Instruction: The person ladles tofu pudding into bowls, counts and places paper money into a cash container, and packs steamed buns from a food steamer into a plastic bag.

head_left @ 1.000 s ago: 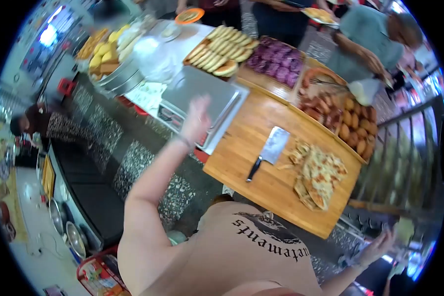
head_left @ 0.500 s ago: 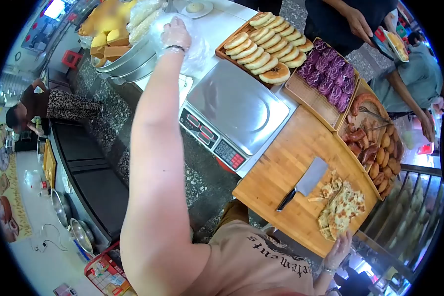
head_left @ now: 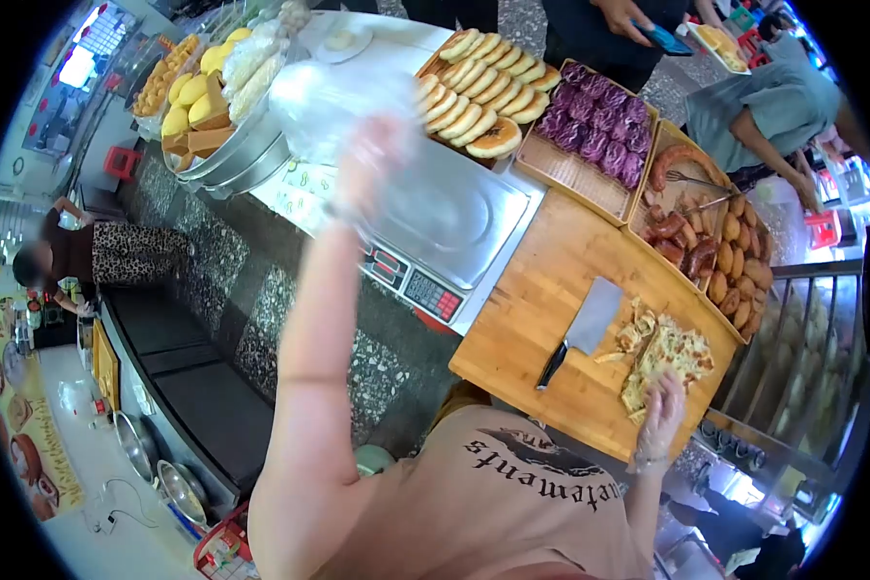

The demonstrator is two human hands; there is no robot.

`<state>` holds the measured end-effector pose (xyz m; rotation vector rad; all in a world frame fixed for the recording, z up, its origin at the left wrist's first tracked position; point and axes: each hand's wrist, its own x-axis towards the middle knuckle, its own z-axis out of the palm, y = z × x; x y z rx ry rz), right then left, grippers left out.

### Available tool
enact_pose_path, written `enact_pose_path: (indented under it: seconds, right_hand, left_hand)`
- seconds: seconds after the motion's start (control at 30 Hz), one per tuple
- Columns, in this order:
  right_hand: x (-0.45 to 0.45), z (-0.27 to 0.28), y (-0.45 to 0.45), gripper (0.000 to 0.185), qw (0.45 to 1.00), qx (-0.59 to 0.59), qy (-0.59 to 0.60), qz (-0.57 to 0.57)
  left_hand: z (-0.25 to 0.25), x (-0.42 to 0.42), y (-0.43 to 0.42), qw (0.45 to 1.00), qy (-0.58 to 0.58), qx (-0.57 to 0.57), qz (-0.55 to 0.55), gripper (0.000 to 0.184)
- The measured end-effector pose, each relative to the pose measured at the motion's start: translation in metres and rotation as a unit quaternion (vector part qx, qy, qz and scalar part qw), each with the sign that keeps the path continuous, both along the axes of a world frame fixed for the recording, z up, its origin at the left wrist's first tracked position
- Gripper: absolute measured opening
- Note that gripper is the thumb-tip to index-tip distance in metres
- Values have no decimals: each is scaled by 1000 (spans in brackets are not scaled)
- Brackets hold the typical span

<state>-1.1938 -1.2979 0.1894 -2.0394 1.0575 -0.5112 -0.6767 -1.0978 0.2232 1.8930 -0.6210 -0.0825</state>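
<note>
My left hand [head_left: 372,159], in a clear glove and smeared by motion, is closed on a clear plastic bag [head_left: 324,111] above the left side of a flat-topped digital scale [head_left: 469,208]. My right hand [head_left: 661,416], also gloved, is open, with its fingers at the near edge of a cut-up flatbread [head_left: 681,353]. I cannot tell whether it presses on the pieces. The flatbread lies on a wooden cutting board [head_left: 512,319]. Left of it on the board rests a cleaver [head_left: 590,319] with a black handle.
Beyond the scale stand trays of round flat cakes [head_left: 483,87], purple rolls [head_left: 599,121] and sausages [head_left: 667,232]. A metal steamer [head_left: 242,169] with yellow buns is at the left. One person [head_left: 72,251] stands far left; others stand across the counter, one holding a phone [head_left: 662,37].
My left hand has drawn the plastic bag back and right, from beside the steamer to over the scale. My right hand has moved from the board's edge onto the flatbread's edge.
</note>
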Motion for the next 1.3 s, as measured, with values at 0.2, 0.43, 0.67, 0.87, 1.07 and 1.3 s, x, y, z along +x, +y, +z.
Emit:
enact_pose_path:
  seconds: [0.2, 0.43, 0.67, 0.87, 1.07, 1.3]
  right_hand:
    - [104, -10, 35, 36, 816, 495, -288, 72]
    - [124, -6, 23, 28, 944, 213, -253, 0]
    - [113, -8, 1, 28, 989, 87, -35, 113]
    - [75, 32, -7, 42, 972, 152, -176, -20]
    - [44, 49, 56, 74, 919, 307, -249, 6]
    - [-84, 22, 15, 12, 992, -95, 80, 30]
  left_hand:
    - [2, -240, -24, 814, 211, 52, -539, 18]
    - [-72, -223, -1, 942, 297, -76, -135, 18]
    - [42, -257, -48, 936, -234, 48, -258, 69]
    - [-33, -249, -74, 952, 172, 19, -252, 18]
    - [-8, -343, -78, 920, 88, 78, -373, 28]
    - [26, -357, -101, 805, 437, -204, -345, 31]
